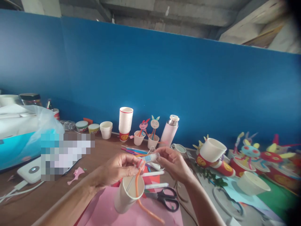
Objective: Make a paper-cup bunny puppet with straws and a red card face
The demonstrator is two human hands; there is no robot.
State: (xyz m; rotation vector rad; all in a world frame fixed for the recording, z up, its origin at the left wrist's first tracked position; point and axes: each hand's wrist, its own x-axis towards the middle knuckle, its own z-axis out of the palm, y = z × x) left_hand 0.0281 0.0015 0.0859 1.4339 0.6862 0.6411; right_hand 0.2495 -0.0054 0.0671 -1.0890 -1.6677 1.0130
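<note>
Above a white paper cup [128,194], my left hand [123,166] pinches the top of an orange pipe cleaner [138,201]. The pipe cleaner bends down over the cup's rim, and its lower end hangs in front of pink paper. A thin light-coloured stick or strand stands inside the cup. Closed round a small translucent bottle with a blue and white label [148,158] is my right hand [170,160]. The bottle's narrow end points at my left fingertips, too close to tell whether they touch.
Black-handled scissors [168,199] and white markers [156,185] lie on pink paper [108,207]. Stacked paper cups [125,122], two cup figures [154,141] and a thermos [169,131] line the blue partition [150,69]. More decorated cups [249,160] crowd the right; a power bank [33,171] lies left.
</note>
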